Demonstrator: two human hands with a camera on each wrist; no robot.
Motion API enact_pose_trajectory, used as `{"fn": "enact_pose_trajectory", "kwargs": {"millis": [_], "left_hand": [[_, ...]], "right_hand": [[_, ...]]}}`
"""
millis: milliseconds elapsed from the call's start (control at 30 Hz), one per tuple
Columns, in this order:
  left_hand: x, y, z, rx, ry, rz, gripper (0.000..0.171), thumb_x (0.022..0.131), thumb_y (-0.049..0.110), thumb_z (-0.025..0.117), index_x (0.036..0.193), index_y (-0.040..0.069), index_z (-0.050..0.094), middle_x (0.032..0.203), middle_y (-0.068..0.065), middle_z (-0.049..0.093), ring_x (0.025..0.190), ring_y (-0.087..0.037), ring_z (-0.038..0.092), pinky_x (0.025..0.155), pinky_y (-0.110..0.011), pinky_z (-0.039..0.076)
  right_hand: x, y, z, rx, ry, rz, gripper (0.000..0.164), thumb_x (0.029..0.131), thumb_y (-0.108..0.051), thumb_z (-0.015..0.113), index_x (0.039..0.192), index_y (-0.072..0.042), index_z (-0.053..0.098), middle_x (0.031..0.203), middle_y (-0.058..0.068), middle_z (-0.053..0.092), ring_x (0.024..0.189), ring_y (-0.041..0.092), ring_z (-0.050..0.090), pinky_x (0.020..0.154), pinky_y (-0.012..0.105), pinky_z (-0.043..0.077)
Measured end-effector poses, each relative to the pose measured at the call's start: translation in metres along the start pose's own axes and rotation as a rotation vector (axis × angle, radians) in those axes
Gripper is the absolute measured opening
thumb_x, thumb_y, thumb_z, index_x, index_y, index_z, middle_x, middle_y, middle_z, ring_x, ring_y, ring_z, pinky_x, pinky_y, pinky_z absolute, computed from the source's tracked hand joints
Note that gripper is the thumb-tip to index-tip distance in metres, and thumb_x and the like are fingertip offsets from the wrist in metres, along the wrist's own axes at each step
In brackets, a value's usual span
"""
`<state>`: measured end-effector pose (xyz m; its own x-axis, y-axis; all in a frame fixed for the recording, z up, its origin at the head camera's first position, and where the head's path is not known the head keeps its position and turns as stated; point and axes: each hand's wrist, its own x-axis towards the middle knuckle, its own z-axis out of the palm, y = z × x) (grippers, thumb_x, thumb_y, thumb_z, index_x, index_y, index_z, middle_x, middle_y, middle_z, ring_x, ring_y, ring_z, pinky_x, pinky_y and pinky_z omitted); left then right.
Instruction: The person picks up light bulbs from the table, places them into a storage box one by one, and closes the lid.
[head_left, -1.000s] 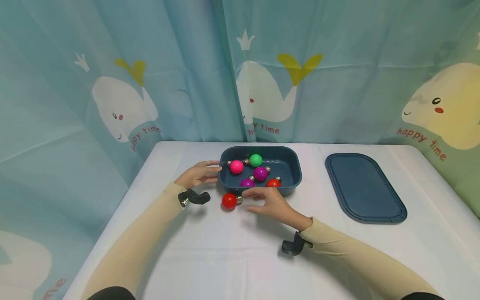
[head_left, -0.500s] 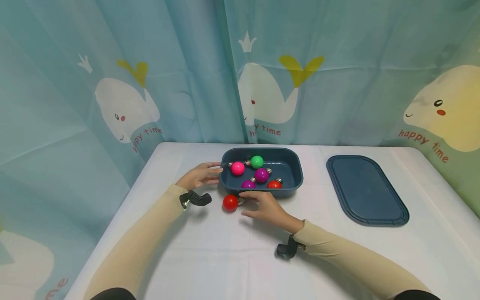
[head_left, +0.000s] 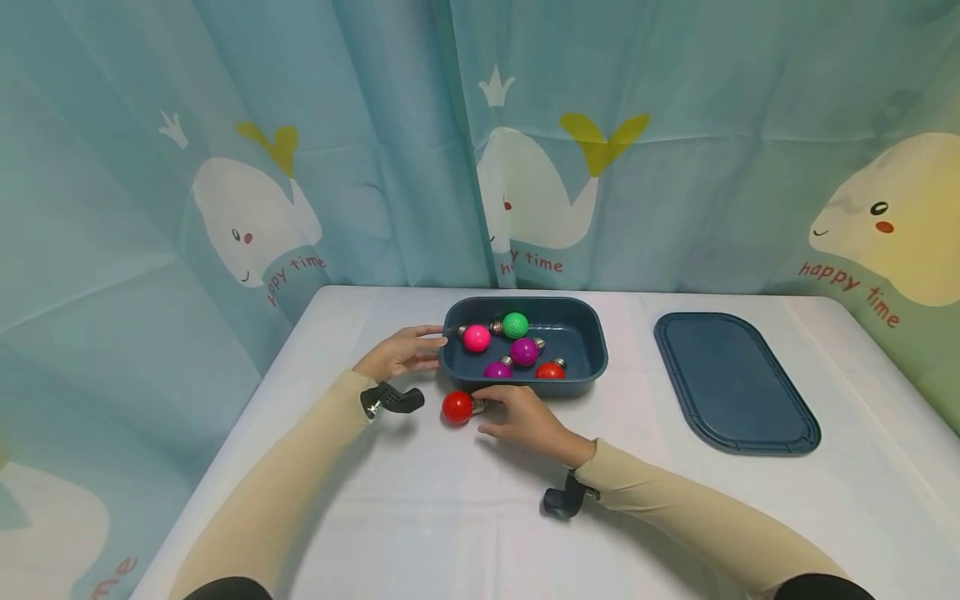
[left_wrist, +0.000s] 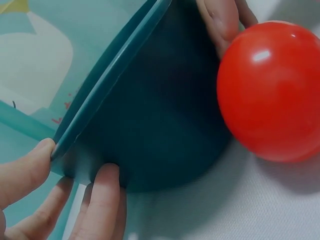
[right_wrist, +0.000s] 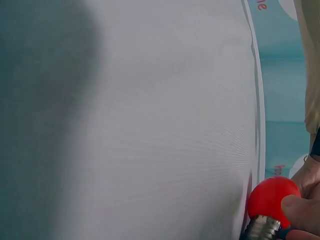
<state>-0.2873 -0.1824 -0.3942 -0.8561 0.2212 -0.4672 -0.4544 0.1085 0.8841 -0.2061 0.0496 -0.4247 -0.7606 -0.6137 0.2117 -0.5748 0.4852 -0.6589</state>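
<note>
A red light bulb (head_left: 457, 407) lies on the white table just in front of a dark blue plastic box (head_left: 581, 386). My right hand (head_left: 528, 423) reaches around the bulb's metal screw base, with index finger and thumb spread apart on either side of it. In the right wrist view a fingertip overlaps the red bulb (right_wrist: 272, 195) beside its base. My left hand (head_left: 401, 353) rests at the box's left end with loose fingers; in the left wrist view the thumb meets the rim and the other fingers (left_wrist: 106, 192) lie against the outer wall.
Inside the box are a pink bulb (head_left: 477, 338), a green bulb (head_left: 515, 325), two purple bulbs and another red bulb (head_left: 551, 370). A matching dark blue lid (head_left: 738, 383) lies flat at the right. A whale-print curtain (head_left: 405, 167) hangs behind the table.
My right hand has moved left until its fingers surround the bulb's screw base. The red bulb has shifted slightly left. The left hand stays at the box's end.
</note>
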Motion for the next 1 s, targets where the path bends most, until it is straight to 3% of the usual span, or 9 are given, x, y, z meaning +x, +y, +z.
{"fn": "enact_pose_trajectory", "kwargs": {"millis": [633,1000], "left_hand": [[0.002,0.000,0.001,0.000,0.012,-0.010,0.054,0.095,0.011,0.054,0.145,0.005,0.033,0.142,-0.019,0.044,0.092,-0.014,0.061,0.106,-0.039,0.041],[0.000,0.001,0.002,0.004,0.023,-0.019,0.055,0.095,0.013,0.054,0.145,0.006,0.032,0.143,-0.018,0.043,0.092,-0.013,0.060,0.106,-0.038,0.041]], "right_hand": [[0.015,-0.001,0.012,-0.036,-0.055,0.003,0.035,0.071,-0.006,0.080,0.104,-0.001,0.069,0.096,0.008,0.072,0.086,0.016,0.064,0.082,0.029,0.055],[0.005,0.009,0.003,0.075,-0.074,0.062,0.031,0.073,-0.007,0.079,0.103,-0.004,0.070,0.097,0.007,0.073,0.086,0.014,0.064,0.077,0.021,0.055]]}}
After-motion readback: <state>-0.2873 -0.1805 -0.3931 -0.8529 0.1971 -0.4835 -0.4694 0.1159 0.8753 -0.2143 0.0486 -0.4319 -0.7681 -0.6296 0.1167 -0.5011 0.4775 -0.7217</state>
